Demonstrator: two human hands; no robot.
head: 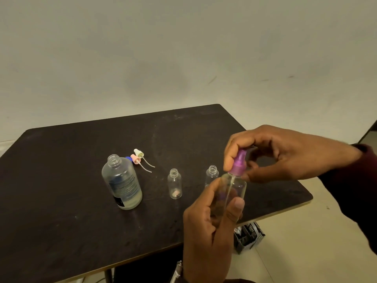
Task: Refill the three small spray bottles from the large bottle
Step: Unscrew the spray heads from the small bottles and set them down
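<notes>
At lower centre of the frame, a person's left hand (212, 223) wraps its fingers and thumb around a small clear spray bottle (231, 193), held upright above the near edge of a dark table (61, 201). Just above it, at right of centre, the right hand (271, 154) pinches the bottle's purple spray cap (239, 163) between thumb and fingertips; the cap sits on the neck with its dip tube running down inside. Behind the held bottle, two more small bottles stand uncapped on the table, one at centre (174, 183) and one (212, 174) partly hidden by the hands; both look nearly empty. Left of centre stands the large bottle (122, 183), open at the top and holding a low level of clear liquid, with a pink spray cap (135, 159), a pale yellow spray cap (138, 153) and a blue cap (128, 158) lying beside it. The work appears to be at the uncapping stage, this being the last small bottle still closed. The next move likely calls for twisting the cap free, drawing the tube out straight and setting it down before pouring.
</notes>
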